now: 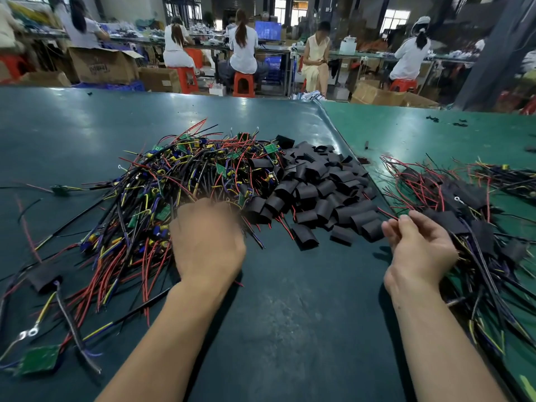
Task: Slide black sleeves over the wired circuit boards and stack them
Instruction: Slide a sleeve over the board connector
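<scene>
Left hand (207, 242) back-up, blurred, fingers buried in the near edge of the tangled heap of green circuit boards with red, black and yellow wires (174, 184); grip cannot be told. Right hand (417, 245) palm-inward, fingers loosely curled, holding nothing, just beside the stack of sleeved boards (464, 216) on its right. Bare dark green mat (290, 300) between the forearms. Beyond, between both hands, the pile of short black sleeves (319, 187). Mat edge runs diagonally past the right hand.
</scene>
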`<state>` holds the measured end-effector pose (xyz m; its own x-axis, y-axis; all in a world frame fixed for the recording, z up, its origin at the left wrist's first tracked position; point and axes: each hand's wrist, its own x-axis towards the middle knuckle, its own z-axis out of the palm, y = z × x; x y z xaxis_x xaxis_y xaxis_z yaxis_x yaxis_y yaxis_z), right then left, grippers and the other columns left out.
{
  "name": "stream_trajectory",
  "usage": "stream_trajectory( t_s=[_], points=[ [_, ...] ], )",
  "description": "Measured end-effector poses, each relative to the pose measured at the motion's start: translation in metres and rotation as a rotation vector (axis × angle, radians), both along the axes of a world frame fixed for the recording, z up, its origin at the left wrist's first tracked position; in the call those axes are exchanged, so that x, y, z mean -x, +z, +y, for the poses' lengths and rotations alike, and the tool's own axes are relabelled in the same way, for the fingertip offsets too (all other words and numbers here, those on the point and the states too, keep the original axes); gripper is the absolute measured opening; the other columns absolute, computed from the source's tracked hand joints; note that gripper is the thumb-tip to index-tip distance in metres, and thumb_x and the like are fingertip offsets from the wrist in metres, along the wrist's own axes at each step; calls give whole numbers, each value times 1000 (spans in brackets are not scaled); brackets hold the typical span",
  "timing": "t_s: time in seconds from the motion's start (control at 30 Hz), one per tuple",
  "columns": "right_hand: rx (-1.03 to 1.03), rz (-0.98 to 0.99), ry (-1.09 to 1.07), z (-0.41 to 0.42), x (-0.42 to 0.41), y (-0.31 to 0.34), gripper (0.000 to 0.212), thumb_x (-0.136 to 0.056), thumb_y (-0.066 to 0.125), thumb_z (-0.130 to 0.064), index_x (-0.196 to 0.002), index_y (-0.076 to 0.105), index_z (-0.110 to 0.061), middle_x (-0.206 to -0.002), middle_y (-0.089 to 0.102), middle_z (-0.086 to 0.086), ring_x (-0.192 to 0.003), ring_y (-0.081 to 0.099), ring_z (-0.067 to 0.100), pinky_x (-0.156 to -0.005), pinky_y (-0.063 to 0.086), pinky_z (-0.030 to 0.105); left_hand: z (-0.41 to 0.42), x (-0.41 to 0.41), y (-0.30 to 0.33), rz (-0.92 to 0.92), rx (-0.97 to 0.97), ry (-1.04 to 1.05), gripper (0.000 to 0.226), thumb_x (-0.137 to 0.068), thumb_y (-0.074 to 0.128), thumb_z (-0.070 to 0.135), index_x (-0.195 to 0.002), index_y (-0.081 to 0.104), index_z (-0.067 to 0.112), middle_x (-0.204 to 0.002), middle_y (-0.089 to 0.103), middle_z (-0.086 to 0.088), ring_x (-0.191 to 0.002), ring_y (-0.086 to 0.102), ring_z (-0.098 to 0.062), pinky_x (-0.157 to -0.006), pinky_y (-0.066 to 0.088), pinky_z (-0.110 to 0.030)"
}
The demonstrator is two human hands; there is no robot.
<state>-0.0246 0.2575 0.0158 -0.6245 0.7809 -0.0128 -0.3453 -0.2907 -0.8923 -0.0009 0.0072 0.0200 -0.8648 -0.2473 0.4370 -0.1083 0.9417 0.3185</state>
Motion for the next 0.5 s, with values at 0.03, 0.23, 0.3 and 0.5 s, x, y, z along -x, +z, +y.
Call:
stream_trajectory(
  t_s=[0.03,0.23,0.3,0.5],
  points=[
    [-17,8,14,-1,0,0,10,-94,60,4,-102,60,-1,-85,60,6,-67,63,13,-64,56,20,-3,1,-1,-35,36,29,34,-90,59,35,-120,63,20,-128,56,-5,-118,44,-30,-95,33,-42],
    [-135,28,89,-5,3,-5,10,-93,62,2,-93,63,-8,-86,61,7,-63,63,12,-58,56,22,-11,5,2,-53,50,77,25,-95,55,36,-112,67,21,-105,65,-4,-103,56,-28,-86,35,-40],
    [-193,31,115,-9,3,-5,14,-93,61,1,-89,62,-12,-86,61,8,-62,62,13,-55,55,22,-10,5,2,-15,35,82,24,-96,53,34,-110,69,22,-104,67,-3,-102,57,-28,-84,36,-41],
    [-659,58,219,-29,-6,-7,18,-95,61,-8,-105,62,-24,-82,65,5,-59,64,12,-52,55,31,12,-8,18,432,-394,-47,12,-94,59,24,-103,65,16,-90,70,-3,-77,64,-27,-67,40,-31]
  ],
)
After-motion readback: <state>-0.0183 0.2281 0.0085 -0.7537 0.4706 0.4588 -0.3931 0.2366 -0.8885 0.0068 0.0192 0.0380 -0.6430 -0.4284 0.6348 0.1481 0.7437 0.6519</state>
